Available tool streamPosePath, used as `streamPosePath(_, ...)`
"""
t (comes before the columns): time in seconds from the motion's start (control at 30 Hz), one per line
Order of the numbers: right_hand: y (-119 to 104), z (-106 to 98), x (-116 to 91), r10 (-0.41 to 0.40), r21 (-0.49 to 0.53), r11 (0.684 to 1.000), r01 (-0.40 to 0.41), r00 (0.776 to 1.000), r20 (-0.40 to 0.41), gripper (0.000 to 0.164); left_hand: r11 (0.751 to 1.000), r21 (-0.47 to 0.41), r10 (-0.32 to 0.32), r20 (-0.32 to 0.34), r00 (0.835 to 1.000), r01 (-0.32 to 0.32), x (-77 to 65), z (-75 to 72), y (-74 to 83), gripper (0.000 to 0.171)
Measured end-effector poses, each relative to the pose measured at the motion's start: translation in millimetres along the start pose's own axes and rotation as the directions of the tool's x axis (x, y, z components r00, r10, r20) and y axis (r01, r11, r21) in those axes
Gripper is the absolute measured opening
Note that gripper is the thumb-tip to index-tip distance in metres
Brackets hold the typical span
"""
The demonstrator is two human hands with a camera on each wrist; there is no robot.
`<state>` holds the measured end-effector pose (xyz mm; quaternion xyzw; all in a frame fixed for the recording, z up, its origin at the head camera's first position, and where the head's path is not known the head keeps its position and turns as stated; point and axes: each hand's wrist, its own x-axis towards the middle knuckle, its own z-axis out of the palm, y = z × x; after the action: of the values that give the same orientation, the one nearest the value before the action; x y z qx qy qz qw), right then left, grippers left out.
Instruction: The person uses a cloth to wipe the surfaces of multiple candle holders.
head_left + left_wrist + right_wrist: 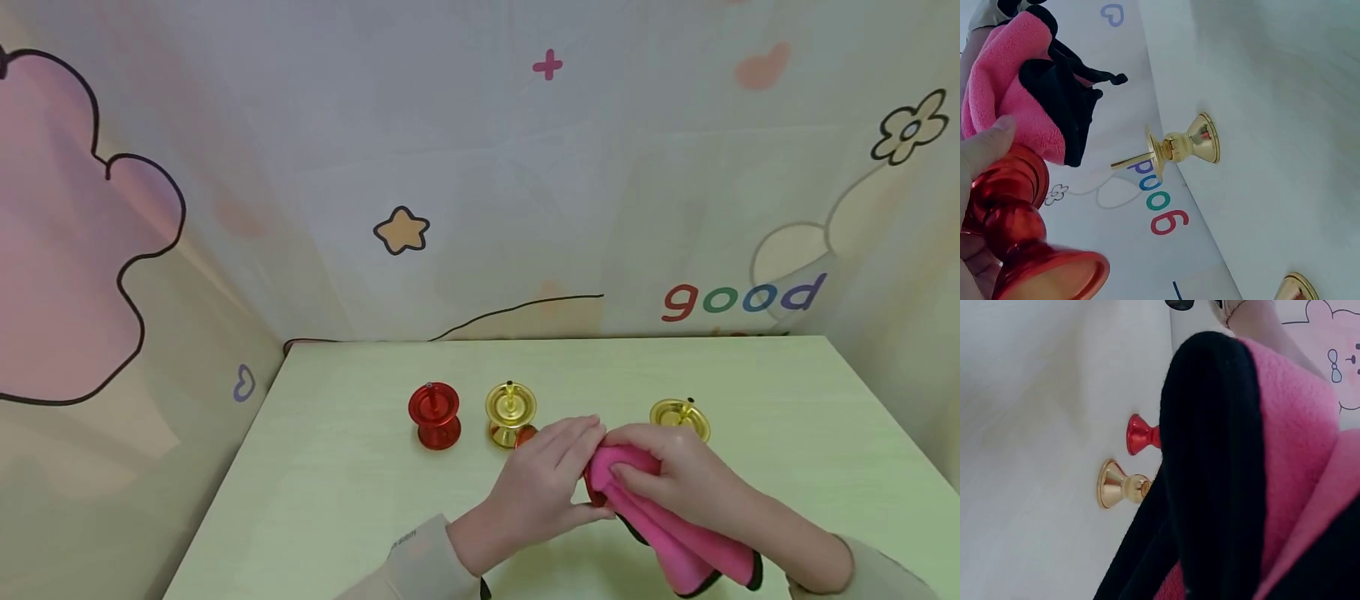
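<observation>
A shiny red candle holder [1019, 225] is in my left hand [534, 487], its flared foot turned toward the camera in the left wrist view. My right hand [690, 475] grips a folded pink cloth [678, 542] with black edging, thumb on top of the folds. The cloth is bunched against the dish end of the red holder, and both hands meet there over the front part of the table. Most of the holder is hidden by the left hand and the cloth in the head view. Cloth folds hide the right fingers in the right wrist view.
On the pale table [315, 500], another red candle holder [437, 417] stands upright left of the hands. Beside it stands a gold one [511, 406], and a second gold one [678, 415] is partly behind the right hand. A printed curtain [480, 167] borders the table's back.
</observation>
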<state>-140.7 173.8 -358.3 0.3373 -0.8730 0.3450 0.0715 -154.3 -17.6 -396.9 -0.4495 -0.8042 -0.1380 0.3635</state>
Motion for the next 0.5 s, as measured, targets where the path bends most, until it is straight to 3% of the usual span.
streamPosePath(0.1,-1,0,-1,-0.031,0.011,0.999,0.030,0.999,0.036,0.022,0.993,-0.110,-0.028,0.101,0.995,0.039,-1.5,-2.1,-1.4,0.087)
streamPosePath(0.17,-2,-1,-2,-0.091,-0.015,0.996,0.092,0.995,0.052,0.021,0.968,-0.225,-0.049,0.255,0.966,0.108,0.4,-6.0,-5.2,0.091)
streamPosePath(0.2,-2,-1,-3,-0.122,-0.039,0.992,0.124,0.991,0.059,0.020,0.945,-0.285,-0.057,0.344,0.937,0.162,2.1,-8.3,-7.9,0.093)
streamPosePath(0.23,-3,-1,-3,-0.169,-0.062,0.983,0.172,0.984,0.063,0.019,0.916,-0.336,-0.057,0.435,0.899,0.220,4.2,-10.6,-11.0,0.094)
streamPosePath(0.33,-4,0,-3,-0.314,-0.152,0.935,0.320,0.947,0.066,0.014,0.819,-0.427,-0.021,0.647,0.763,0.385,10.3,-16.0,-20.0,0.091)
streamPosePath(0.37,-5,0,-3,-0.348,-0.175,0.918,0.355,0.935,0.069,0.014,0.792,-0.442,-0.009,0.683,0.730,0.422,11.4,-17.0,-21.8,0.089)
streamPosePath(0.4,-6,0,-3,-0.370,-0.194,0.906,0.377,0.926,0.071,0.014,0.767,-0.459,0.002,0.701,0.713,0.449,11.6,-17.4,-22.7,0.085)
streamPosePath(0.43,-6,1,-3,-0.392,-0.212,0.893,0.397,0.918,0.067,0.014,0.753,-0.472,0.005,0.701,0.713,0.459,11.3,-17.5,-22.6,0.081)
streamPosePath(0.47,-6,1,-3,-0.391,-0.223,0.891,0.395,0.918,0.064,0.014,0.747,-0.480,-0.007,0.686,0.728,0.460,10.4,-17.3,-21.5,0.077)
streamPosePath(0.5,-6,1,-4,-0.378,-0.226,0.896,0.381,0.924,0.059,0.015,0.756,-0.486,-0.024,0.648,0.761,0.438,8.9,-16.4,-19.3,0.074)
